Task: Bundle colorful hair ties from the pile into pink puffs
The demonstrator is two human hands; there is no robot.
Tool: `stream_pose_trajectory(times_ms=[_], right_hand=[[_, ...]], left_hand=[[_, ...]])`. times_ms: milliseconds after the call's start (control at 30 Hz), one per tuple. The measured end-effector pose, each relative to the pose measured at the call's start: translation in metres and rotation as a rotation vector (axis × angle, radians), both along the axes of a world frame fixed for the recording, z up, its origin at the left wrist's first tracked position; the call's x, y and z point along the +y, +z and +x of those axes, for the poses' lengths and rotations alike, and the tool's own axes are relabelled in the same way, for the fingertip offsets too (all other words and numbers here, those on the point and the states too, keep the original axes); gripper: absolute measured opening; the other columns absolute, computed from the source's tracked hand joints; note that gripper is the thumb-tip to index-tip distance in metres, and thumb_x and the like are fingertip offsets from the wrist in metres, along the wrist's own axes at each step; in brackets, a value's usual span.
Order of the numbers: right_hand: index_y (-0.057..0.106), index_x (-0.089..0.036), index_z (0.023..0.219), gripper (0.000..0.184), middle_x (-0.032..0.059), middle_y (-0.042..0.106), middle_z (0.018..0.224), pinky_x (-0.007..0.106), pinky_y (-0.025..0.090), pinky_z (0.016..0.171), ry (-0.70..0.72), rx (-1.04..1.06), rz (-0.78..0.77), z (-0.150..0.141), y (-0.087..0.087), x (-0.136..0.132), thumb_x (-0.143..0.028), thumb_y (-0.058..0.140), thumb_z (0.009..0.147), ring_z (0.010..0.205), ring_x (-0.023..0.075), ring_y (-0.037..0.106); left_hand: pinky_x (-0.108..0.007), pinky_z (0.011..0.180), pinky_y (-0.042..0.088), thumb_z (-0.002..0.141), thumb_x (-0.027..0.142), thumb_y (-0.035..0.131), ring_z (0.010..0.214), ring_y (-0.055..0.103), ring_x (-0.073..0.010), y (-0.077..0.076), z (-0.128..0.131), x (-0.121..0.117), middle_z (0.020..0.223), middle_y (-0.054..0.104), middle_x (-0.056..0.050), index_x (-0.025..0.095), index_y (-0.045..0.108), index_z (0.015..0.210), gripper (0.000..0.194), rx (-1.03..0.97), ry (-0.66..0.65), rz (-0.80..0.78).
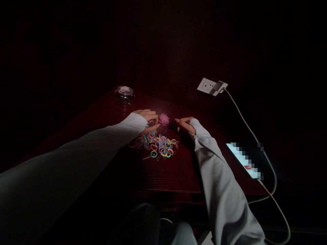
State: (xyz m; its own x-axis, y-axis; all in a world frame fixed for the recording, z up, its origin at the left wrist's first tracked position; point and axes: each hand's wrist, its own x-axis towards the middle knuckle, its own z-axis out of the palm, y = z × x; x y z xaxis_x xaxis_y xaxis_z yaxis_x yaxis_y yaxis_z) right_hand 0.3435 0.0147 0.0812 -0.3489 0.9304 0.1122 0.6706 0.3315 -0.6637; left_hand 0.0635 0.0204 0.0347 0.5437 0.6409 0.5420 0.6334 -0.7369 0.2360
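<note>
My left hand [149, 119] reaches over the table, its thumb apart from its bent fingers. Its fingertips are beside a small heap of pink hair ties [164, 119]; whether they touch it I cannot tell. Right of that heap, my right hand [186, 125] rests low at the tabletop with partly curled fingers, their tips apart and nothing visible between them. Closer to me lies a loose, mixed pile of colored hair ties [163, 146], some scalloped rings and some thin loops. My left wrist and sleeve hide part of this pile.
A clear jar [124, 97] with a decorated lid stands at the table's far left. On the right, a lit phone [241, 160] lies near the dark red table's [168, 178] edge. Its white cable [240, 114] runs from a charger in the wall socket [205, 85]. The surroundings are very dark.
</note>
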Motion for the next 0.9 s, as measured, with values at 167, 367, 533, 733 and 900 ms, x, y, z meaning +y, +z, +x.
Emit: stream_pose_trajectory(times_ms=[167,367,533,733,900], right_hand=[[0.073,-0.019,0.077,0.049,-0.0055,0.053,0.06,0.03,0.029,0.061,0.199,0.035,-0.23,-0.012,0.001,-0.012,-0.067,0.084,0.077,0.059,0.0107,0.043],[0.072,-0.019,0.091,0.039,-0.0097,0.052,0.065,0.027,0.029,0.064,0.278,0.037,-0.329,-0.004,-0.002,-0.012,-0.049,0.089,0.073,0.061,0.0085,0.041],[0.071,-0.02,0.091,0.035,-0.0111,0.043,0.066,0.026,0.027,0.064,0.293,0.0,-0.401,0.002,-0.011,-0.01,-0.04,0.088,0.068,0.062,0.0089,0.039],[0.069,-0.021,0.083,0.026,-0.0094,0.048,0.068,0.025,0.031,0.064,0.277,0.012,-0.395,-0.005,-0.016,-0.01,-0.036,0.084,0.069,0.064,0.0094,0.044],[0.071,-0.02,0.082,0.024,-0.006,0.059,0.068,0.026,0.031,0.065,0.286,0.01,-0.329,-0.013,-0.015,-0.009,-0.04,0.082,0.076,0.064,0.0102,0.047]], left_hand=[[-0.027,0.064,0.03,0.097,0.047,0.063,0.068,0.053,-0.0129,0.01,-0.003,-0.015,0.069,0.057,0.005,0.022,0.057,0.08,0.031,0.03,0.024,-0.09],[-0.026,0.061,0.028,0.097,0.048,0.063,0.06,0.049,-0.0106,0.005,-0.004,-0.012,0.063,0.052,0.007,0.022,0.054,0.082,0.031,-0.005,0.04,-0.08],[-0.027,0.061,0.029,0.097,0.047,0.063,0.061,0.051,-0.0109,0.004,-0.004,-0.01,0.065,0.055,0.007,0.023,0.055,0.083,0.03,-0.004,0.039,-0.124],[-0.027,0.063,0.03,0.098,0.049,0.062,0.063,0.052,-0.0111,0.005,-0.004,-0.012,0.065,0.054,0.007,0.023,0.057,0.084,0.03,-0.007,0.039,-0.12],[-0.026,0.063,0.028,0.098,0.049,0.061,0.063,0.05,-0.0107,0.01,-0.002,-0.017,0.065,0.052,0.007,0.022,0.056,0.084,0.03,-0.006,0.039,-0.137]])
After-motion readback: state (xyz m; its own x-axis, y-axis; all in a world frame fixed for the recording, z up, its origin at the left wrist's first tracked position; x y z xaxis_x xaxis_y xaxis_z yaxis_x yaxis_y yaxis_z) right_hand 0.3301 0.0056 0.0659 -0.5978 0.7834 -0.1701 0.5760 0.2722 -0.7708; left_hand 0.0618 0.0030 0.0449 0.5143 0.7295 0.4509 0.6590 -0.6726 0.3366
